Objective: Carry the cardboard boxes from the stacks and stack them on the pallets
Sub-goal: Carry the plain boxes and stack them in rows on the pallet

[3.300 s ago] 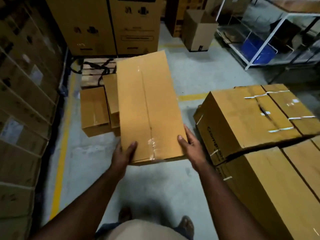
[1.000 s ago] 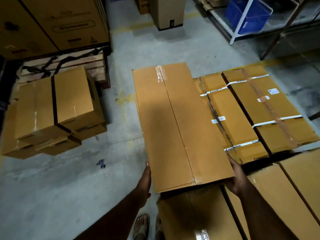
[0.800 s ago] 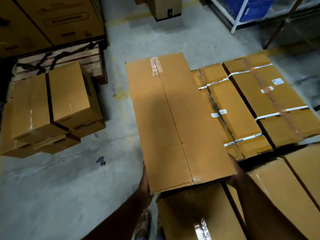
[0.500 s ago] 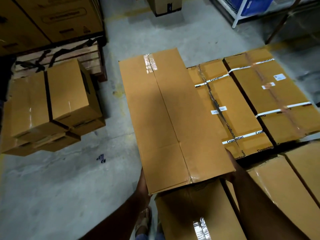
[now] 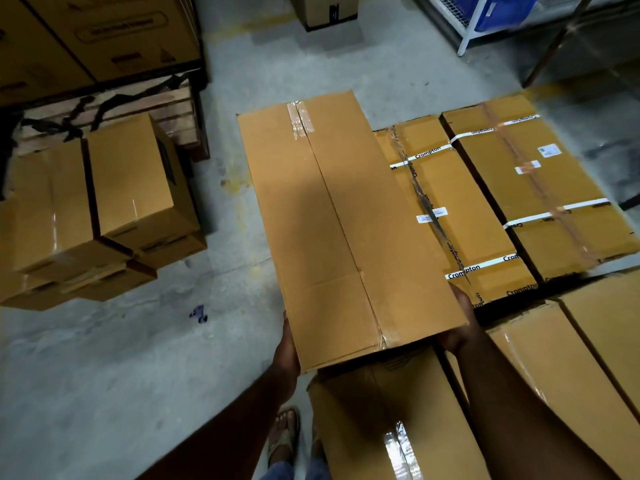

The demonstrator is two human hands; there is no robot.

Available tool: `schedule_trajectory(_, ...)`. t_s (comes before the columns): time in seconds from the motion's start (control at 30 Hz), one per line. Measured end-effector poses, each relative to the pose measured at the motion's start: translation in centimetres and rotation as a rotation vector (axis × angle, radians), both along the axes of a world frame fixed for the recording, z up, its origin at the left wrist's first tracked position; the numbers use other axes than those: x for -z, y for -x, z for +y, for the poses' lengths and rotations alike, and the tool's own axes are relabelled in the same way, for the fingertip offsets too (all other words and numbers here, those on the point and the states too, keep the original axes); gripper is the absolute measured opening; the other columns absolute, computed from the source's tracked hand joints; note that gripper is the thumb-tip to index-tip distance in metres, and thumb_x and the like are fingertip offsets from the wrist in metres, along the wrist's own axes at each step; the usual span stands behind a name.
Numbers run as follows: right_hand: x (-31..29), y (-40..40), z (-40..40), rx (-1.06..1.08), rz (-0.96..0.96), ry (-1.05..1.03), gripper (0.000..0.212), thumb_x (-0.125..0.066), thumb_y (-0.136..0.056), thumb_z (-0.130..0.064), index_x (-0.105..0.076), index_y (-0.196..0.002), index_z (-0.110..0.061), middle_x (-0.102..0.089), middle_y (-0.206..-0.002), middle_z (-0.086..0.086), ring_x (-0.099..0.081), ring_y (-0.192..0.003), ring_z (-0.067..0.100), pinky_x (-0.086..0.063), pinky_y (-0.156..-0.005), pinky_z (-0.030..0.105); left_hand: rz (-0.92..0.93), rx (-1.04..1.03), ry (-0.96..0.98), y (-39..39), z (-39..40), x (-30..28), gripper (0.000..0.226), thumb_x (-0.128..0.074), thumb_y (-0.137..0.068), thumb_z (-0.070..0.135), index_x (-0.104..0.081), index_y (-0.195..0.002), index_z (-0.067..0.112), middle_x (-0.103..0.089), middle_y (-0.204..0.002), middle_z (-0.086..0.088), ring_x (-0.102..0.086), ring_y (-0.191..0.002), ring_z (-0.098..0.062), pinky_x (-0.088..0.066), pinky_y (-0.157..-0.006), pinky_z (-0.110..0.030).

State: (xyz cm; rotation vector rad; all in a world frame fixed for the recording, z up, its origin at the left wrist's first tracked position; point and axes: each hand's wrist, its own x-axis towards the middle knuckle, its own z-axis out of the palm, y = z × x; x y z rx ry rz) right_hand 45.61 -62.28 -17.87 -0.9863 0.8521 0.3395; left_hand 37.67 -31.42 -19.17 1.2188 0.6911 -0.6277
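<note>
Two hands carry one long cardboard box, which now sits a little farther forward and to the left than it did half a second ago, with its far taped end higher in the view; the neighbouring boxes keep their places. The left hand presses flat against the box's near left side, fingers straight along the wall. The right hand cups the near right corner from the side and below, though how its fingers lie under the box I cannot tell, since the cardboard hides them. The box's long axis runs away from the person and leans slightly left, its centre seam following that line and clear tape crossing both ends. Its right edge overlaps the strapped Crompton box just beside it, and its near end overhangs a lower taped box next to the person's sandalled foot. A second strapped box lies to the right of the Crompton one. To the left, bare concrete floor gives open room as far as a low stack of smaller boxes in front of a wooden pallet. Farther off, the floor runs clear toward a white shelf frame.
</note>
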Motion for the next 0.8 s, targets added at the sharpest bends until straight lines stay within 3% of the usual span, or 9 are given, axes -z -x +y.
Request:
schedule_trajectory(0.1,-0.3,2.1,0.7,0.152,0.023,-0.043,0.036,-0.054,-0.101,-0.044,-0.078,-0.104,-0.017,-0.079,-0.094,0.007,-0.075,-0.086,0.024,-0.062,-0.074,0.035,0.126,0.045,-0.112,-0.5,1.2,-2.2,0.083,-0.030,-0.093,0.086,-0.053,-0.148,0.029,-0.062,-0.144,-0.002,-0.059,-0.132,-0.027,-0.044,-0.115,-0.055)
schedule_trajectory(0.17,-0.9,4.5,1.8,0.244,0.010,0.010,0.038,-0.049,-0.105,-0.046,-0.070,-0.123,-0.020,-0.079,-0.109,0.004,-0.071,-0.104,0.024,-0.057,-0.090,0.038,0.172,0.090,-0.197,-0.2,2.1,-4.6,0.083,-0.025,-0.096,0.081,-0.052,-0.150,0.023,-0.057,-0.146,-0.002,-0.051,-0.138,-0.027,-0.037,-0.119,-0.051)
schedule_trajectory(0.27,-2.4,7.9,3.7,0.293,-0.006,0.169,0.032,-0.054,-0.104,-0.043,-0.070,-0.124,-0.023,-0.074,-0.129,0.005,-0.069,-0.118,0.023,-0.055,-0.095,0.038,0.114,0.103,-0.246,0.5,3.6,-7.8,0.079,-0.025,-0.101,0.072,-0.053,-0.149,0.015,-0.058,-0.145,-0.007,-0.052,-0.135,-0.028,-0.042,-0.111,-0.046)
schedule_trajectory(0.4,-7.0,12.0,7.2,0.218,-0.077,0.762,0.025,-0.058,-0.104,-0.025,-0.071,-0.122,-0.012,-0.069,-0.121,0.002,-0.064,-0.116,0.021,-0.053,-0.101,0.037,-0.060,0.119,-0.273,3.0,6.2,-10.3,0.065,-0.030,-0.107,0.062,-0.060,-0.139,0.015,-0.066,-0.134,-0.004,-0.059,-0.128,-0.024,-0.047,-0.109,-0.045)
schedule_trajectory(0.47,-10.2,13.6,10.2,0.155,-0.265,1.056,0.018,-0.061,-0.101,-0.013,-0.070,-0.116,-0.005,-0.066,-0.118,0.005,-0.062,-0.109,0.020,-0.052,-0.092,0.022,-0.145,0.067,-0.281,3.8,7.7,-11.4,0.058,-0.035,-0.108,0.057,-0.065,-0.134,0.013,-0.071,-0.127,-0.003,-0.064,-0.121,-0.022,-0.050,-0.107,-0.046)
schedule_trajectory(0.5,-11.9,14.0,11.9,0.126,-0.339,1.096,0.015,-0.062,-0.101,-0.009,-0.068,-0.113,-0.004,-0.065,-0.117,0.005,-0.062,-0.105,0.016,-0.050,-0.087,0.014,-0.169,0.032,-0.270,4.2,8.5,-11.8,0.056,-0.038,-0.108,0.054,-0.066,-0.133,0.012,-0.072,-0.124,-0.003,-0.066,-0.119,-0.021,-0.051,-0.106,-0.045)
schedule_trajectory(0.53,-13.0,14.1,13.5,0.101,-0.386,1.056,0.014,-0.061,-0.101,-0.008,-0.067,-0.113,-0.006,-0.065,-0.117,0.004,-0.062,-0.103,0.010,-0.050,-0.086,0.012,-0.184,-0.004,-0.258,4.5,9.3,-12.2,0.053,-0.040,-0.109,0.052,-0.066,-0.132,0.012,-0.074,-0.122,-0.003,-0.068,-0.117,-0.021,-0.053,-0.104,-0.044)
schedule_trajectory(0.67,-14.5,13.5,21.5,-0.111,-0.456,0.883,0.008,-0.063,-0.103,-0.019,-0.069,-0.109,-0.019,-0.071,-0.109,-0.007,-0.066,-0.106,0.010,-0.056,-0.095,0.034,-0.238,-0.131,-0.193,5.6,14.2,-13.1,0.046,-0.046,-0.107,0.049,-0.071,-0.122,0.014,-0.078,-0.114,-0.003,-0.073,-0.109,-0.021,-0.055,-0.100,-0.042)
schedule_trajectory(0.8,-15.9,12.2,32.3,-0.320,-0.579,0.795,0.008,-0.064,-0.103,-0.016,-0.070,-0.105,-0.020,-0.072,-0.100,-0.012,-0.065,-0.094,-0.004,-0.050,-0.085,0.019,-0.274,-0.251,-0.182,7.5,22.7,-14.4,0.038,-0.048,-0.109,0.041,-0.072,-0.114,0.013,-0.078,-0.112,-0.009,-0.073,-0.105,-0.024,-0.054,-0.097,-0.042)
